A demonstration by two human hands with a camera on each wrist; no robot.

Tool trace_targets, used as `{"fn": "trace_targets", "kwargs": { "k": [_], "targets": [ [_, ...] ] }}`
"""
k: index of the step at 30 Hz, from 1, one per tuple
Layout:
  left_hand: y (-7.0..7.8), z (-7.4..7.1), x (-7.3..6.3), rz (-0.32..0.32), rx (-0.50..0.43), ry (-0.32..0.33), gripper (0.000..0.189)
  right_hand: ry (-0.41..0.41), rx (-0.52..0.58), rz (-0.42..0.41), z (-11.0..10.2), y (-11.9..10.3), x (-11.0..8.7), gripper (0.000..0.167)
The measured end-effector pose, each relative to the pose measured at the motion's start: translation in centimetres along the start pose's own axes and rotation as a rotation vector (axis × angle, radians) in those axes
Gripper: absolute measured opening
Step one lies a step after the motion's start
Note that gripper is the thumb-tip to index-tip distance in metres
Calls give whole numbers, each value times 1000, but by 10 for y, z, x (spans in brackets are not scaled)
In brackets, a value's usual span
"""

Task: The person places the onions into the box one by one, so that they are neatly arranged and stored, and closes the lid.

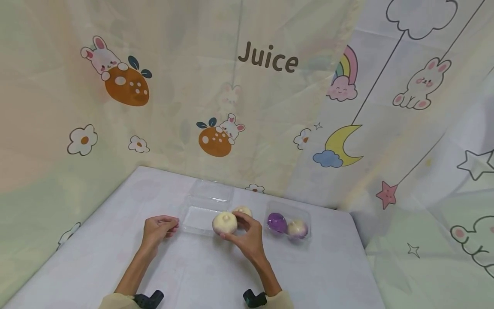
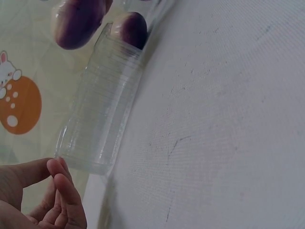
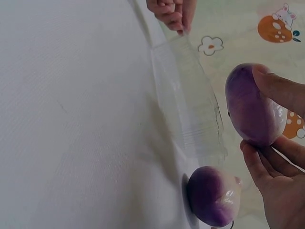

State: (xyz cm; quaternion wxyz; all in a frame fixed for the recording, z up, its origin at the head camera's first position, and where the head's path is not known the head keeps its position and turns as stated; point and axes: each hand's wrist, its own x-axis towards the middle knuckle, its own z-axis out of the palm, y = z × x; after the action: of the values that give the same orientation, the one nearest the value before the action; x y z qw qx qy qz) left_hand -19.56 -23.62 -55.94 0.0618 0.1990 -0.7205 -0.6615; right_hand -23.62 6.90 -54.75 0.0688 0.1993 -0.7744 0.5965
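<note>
My right hand [image 1: 248, 236] holds a round cream-and-purple turnip [image 1: 224, 223] between thumb and fingers, raised beside a clear plastic clamshell box [image 1: 198, 219]. The box lies with its lid [image 1: 211, 192] folded back, and its tray holds nothing on the left side. Thumb and fingertips of my left hand [image 1: 157, 229] pinch the box's left edge; in the left wrist view, the fingers [image 2: 64, 188] are right at its end wall. A second turnip [image 3: 214, 195] sits at the box's right end, partly hidden behind my right hand in the head view.
On the right stands another clear box [image 1: 306, 212] with a purple turnip [image 1: 277, 223] and a cream-and-purple one [image 1: 297, 229] inside. The white table [image 1: 308, 274] ends at a printed curtain [image 1: 173, 107] behind.
</note>
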Motion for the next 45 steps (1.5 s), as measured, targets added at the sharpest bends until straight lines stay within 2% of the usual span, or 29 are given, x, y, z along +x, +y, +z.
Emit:
{"fn": "trace_targets", "kwargs": {
  "k": [22,29,45],
  "targets": [
    [-1,0,1,-12,-10,-2,26,19,55,-24,17,2,12,67],
    [-1,0,1,-12,-11,-1,25,7,58,-7,19,1,15,68],
    [-1,0,1,-4,-11,1,24,-11,71,-30,30,3,24,66]
  ]
}}
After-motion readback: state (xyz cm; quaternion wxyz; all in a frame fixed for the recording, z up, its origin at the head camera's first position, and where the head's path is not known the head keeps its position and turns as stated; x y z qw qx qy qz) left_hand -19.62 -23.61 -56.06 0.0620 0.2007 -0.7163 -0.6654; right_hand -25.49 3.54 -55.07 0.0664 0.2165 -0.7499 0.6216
